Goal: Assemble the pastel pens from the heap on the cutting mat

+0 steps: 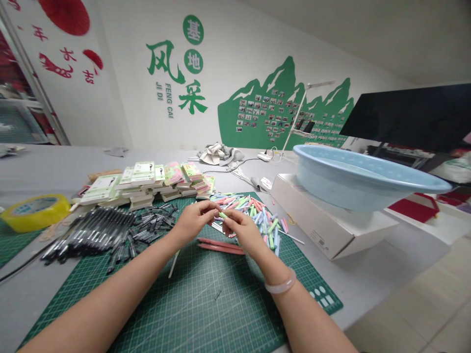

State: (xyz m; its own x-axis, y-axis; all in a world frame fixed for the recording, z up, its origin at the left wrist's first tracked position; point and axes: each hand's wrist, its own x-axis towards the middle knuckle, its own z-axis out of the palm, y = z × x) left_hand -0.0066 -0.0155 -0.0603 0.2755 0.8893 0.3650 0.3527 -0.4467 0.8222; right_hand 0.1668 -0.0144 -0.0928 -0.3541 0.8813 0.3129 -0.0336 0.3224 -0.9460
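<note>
My left hand (195, 221) and my right hand (241, 229) meet above the green cutting mat (206, 304), fingertips close together. Between thumb and finger, my right hand pinches a small light-green tube-like piece (222, 215). The left fingers are closed at its tip; whatever they hold is hidden. Under the left hand, a thin white stick (173, 264) with a greenish upper end slants over the mat. Two reddish pen-like sticks (221, 246) lie below the hands. Behind the right hand spreads a heap of pastel pink, green and blue tube pieces (263, 218).
On the left lie many black clear-barrelled pens (99, 228), with stacked small boxes (143, 176) behind them. Yellow tape (37, 212) sits far left. At right, a blue basin (353, 171) rests on a white box (327, 220). Grey cloth (221, 154) lies behind.
</note>
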